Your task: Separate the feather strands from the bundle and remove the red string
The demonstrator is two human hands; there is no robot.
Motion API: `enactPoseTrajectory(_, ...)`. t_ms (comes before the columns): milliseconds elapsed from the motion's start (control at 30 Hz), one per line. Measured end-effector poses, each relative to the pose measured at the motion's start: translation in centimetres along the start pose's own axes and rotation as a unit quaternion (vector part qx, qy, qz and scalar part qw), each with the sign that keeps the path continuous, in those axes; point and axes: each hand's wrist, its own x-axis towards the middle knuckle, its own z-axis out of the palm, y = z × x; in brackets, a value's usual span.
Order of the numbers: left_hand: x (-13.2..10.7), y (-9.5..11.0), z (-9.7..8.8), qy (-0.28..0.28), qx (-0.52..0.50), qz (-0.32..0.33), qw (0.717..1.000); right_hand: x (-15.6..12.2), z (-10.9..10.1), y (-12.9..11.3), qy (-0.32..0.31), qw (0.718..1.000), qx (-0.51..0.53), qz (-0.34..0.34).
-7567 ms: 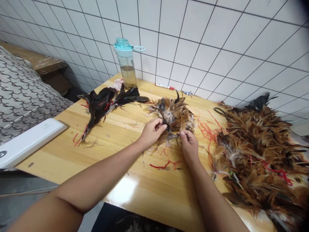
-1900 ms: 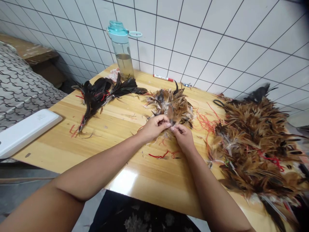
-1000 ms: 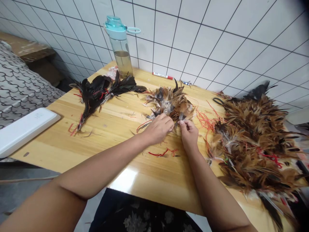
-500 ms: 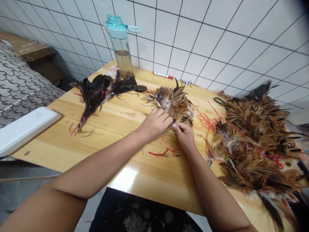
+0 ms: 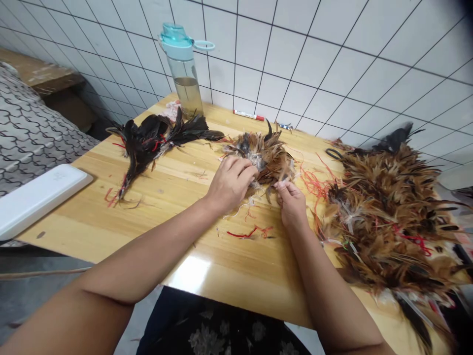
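A small heap of brown and ginger feathers [image 5: 268,153] lies in the middle of the wooden table [image 5: 177,197]. My left hand [image 5: 231,181] rests on the heap's near left side, fingers curled and closed on a tuft of feathers. My right hand [image 5: 291,206] sits just right of it, thumb and fingers pinched on the base of a feather at the heap's near edge. Loose red thread [image 5: 248,231] lies on the table between my wrists.
A large pile of brown feathers [image 5: 391,217] fills the table's right side. Black feathers [image 5: 155,140] lie at the back left, by a water bottle [image 5: 184,71]. A red-capped marker [image 5: 249,116] lies by the tiled wall. A white flat device [image 5: 37,197] overlaps the left edge.
My left hand has slid up onto the heap's near left side. My right hand has moved slightly right and away from the left, still pinched on a feather.
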Motion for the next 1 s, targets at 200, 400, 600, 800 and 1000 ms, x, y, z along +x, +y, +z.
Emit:
enactPoseTrajectory(200, -0.6, 0.4, 1.2, -0.055, -0.048, 0.022, 0.997, 0.2, -0.3, 0.2, 0.070, 0.997, 0.027, 0.000)
enactPoseTrajectory(400, -0.2, 1.7, 2.9, -0.100, -0.028, 0.049, 0.993, 0.3, -0.3, 0.5, 0.085, 0.994, -0.038, -0.051)
enactPoseTrajectory(600, 0.2, 1.2, 4.5, -0.136, -0.037, 0.059, 0.988, 0.6, -0.2, 0.8, 0.088, 0.993, -0.055, -0.063)
enactPoseTrajectory(800, 0.9, 1.6, 2.7, -0.067, -0.294, -0.124, 0.945, 0.0, -0.1, 0.2, 0.062, 0.991, -0.092, -0.076)
enactPoseTrajectory(1000, 0.8, 2.3, 1.7, -0.036, -0.560, -0.373, 0.738, -0.4, 0.3, 0.1, 0.015, 0.983, -0.139, -0.116)
